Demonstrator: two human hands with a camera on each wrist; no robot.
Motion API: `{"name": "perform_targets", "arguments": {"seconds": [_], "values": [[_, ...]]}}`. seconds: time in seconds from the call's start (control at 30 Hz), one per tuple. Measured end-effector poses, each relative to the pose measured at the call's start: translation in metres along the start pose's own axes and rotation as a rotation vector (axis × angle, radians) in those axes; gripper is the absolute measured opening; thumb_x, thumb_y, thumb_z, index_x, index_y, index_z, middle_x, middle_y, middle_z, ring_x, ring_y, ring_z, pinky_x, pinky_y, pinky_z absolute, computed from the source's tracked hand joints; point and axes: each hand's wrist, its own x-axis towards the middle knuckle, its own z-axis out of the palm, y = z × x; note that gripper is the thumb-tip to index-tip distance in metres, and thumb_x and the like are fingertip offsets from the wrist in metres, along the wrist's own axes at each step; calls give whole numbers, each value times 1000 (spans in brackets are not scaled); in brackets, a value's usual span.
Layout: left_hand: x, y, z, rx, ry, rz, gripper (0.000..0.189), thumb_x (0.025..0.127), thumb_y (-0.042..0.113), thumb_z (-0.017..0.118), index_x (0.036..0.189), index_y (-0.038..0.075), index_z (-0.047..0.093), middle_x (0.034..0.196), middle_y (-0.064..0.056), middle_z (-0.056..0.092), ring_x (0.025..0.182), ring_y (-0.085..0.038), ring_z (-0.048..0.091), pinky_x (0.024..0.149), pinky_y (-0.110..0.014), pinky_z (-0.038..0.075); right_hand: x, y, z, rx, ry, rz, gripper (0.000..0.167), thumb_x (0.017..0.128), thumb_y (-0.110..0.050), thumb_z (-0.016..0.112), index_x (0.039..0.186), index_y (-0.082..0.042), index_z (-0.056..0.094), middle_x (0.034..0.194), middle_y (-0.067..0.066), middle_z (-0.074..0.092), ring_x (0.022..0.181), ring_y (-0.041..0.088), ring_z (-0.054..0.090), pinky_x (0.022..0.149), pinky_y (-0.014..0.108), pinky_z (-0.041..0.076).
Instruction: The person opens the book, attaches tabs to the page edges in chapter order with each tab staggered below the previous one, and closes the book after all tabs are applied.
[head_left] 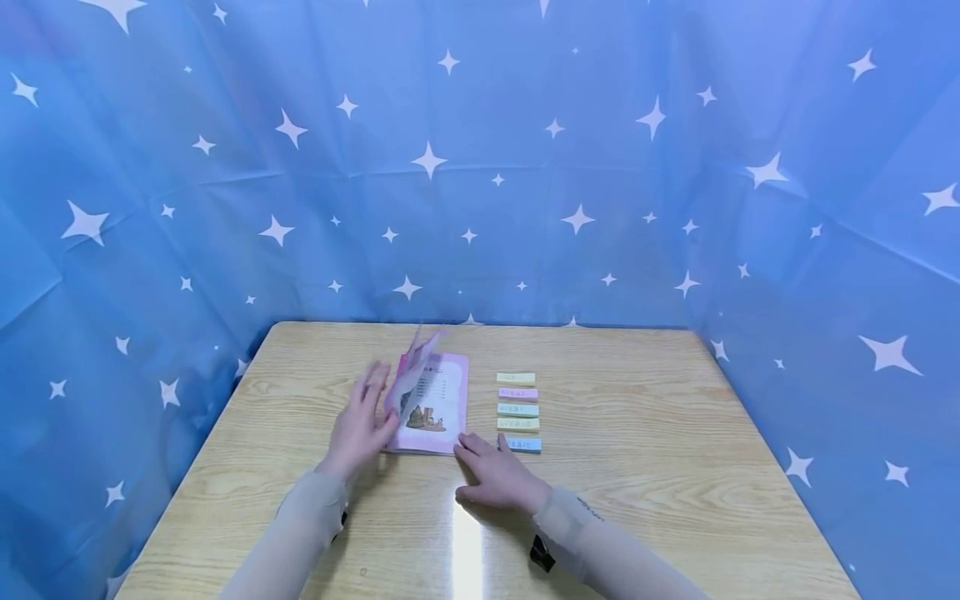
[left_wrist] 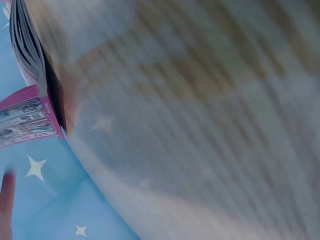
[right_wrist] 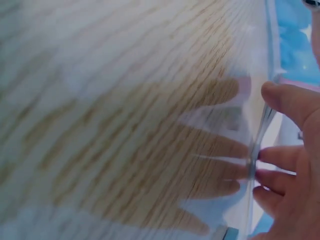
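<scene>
A pink-bordered booklet lies on the table, its exposed page bearing printed lines and a brown drawing. Several leaves stand raised over its left part. Beside them is my left hand, fingers spread and slightly blurred, thumb by the leaves' lower edge. The left wrist view shows the booklet's fanned pages and pink-edged cover, one finger apart from it. My right hand rests at the booklet's lower right corner, fingers extended. In the right wrist view, its fingertips touch down by the booklet's edge.
Right of the booklet, several pastel paper strips with handwriting form a column, from a yellow strip down to a blue strip partly behind a right finger. The glossy wooden table reflects light. A blue starry curtain surrounds it.
</scene>
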Motion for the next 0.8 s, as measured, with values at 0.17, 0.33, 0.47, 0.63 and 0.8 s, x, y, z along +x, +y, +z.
{"name": "perform_targets", "arguments": {"seconds": [0.17, 0.33, 0.47, 0.63, 0.8], "values": [[-3, -1, -6, 104, 236, -49, 80, 76, 12, 74, 148, 17, 39, 157, -12, 18, 122, -43, 41, 94, -58, 39, -1, -1, 0, -16, -6, -1, 76, 88, -47, 64, 147, -6, 40, 157, 12, 28, 143, 26, 25, 112, 64, 11], [-7, -6, -11, 196, 284, -79, 80, 77, 18, 74, 148, 15, 38, 154, -19, 19, 130, -44, 29, 105, -59, 22, -2, -1, 0, -36, -12, 3, 76, 88, -47, 63, 148, -7, 40, 157, 10, 27, 144, 25, 24, 112, 63, 12], [-8, -9, -16, 293, 243, -106, 79, 81, 18, 73, 150, 21, 36, 154, -18, 17, 139, -38, 20, 111, -59, 7, -1, -2, -3, -67, -19, 10, 76, 88, -49, 62, 148, -8, 39, 157, 10, 27, 144, 24, 24, 113, 62, 11], [-8, -9, -18, 476, -12, -80, 86, 80, 1, 68, 152, 32, 31, 161, -8, 12, 147, -33, 0, 112, -62, -7, 0, -5, 0, -100, -18, 14, 76, 87, -49, 63, 147, -8, 40, 156, 9, 28, 143, 23, 25, 113, 61, 13], [-4, -7, -2, 540, -286, 50, 62, 84, -8, 54, 141, 14, 51, 156, -7, 32, 146, -30, 17, 116, -57, 6, 1, -7, 2, -119, -21, 14, 76, 87, -50, 63, 147, -8, 41, 156, 9, 29, 143, 23, 26, 113, 61, 15]]}}
